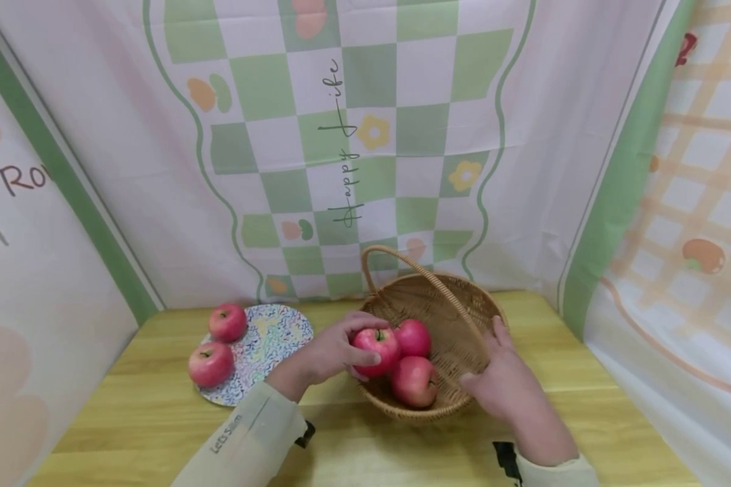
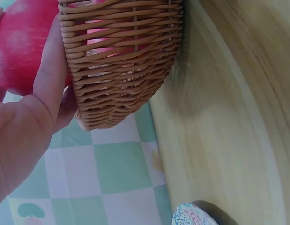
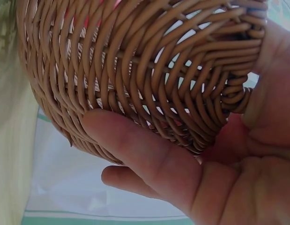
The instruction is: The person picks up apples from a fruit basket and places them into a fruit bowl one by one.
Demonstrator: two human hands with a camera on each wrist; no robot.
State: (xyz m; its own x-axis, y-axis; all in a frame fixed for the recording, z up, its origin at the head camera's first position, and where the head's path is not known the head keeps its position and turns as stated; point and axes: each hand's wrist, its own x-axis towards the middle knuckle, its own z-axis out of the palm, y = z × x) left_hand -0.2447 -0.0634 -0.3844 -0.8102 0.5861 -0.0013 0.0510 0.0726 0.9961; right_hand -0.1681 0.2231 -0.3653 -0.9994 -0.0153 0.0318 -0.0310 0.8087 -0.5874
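Observation:
My left hand (image 1: 331,352) grips a red apple (image 1: 380,355) at the left rim of a brown wicker basket (image 1: 457,345). In the left wrist view, that apple (image 2: 23,44) shows beside the woven basket wall (image 2: 123,65). Inside the basket lie two more red apples, one toward the back (image 1: 414,337) and one nearer the front (image 1: 414,384). My right hand (image 1: 508,379) holds the basket's right side by the handle base, thumb over the inside. Seen from the right wrist, its fingers (image 3: 135,145) lie along the outer weave.
On the table's left, two apples, one behind (image 1: 227,322) and one in front (image 1: 211,364), sit on a round speckled plate (image 1: 274,338). The basket's arched handle (image 1: 429,274) rises over its opening. Printed curtains (image 1: 365,155) stand behind the wooden table (image 1: 384,453) and at its sides.

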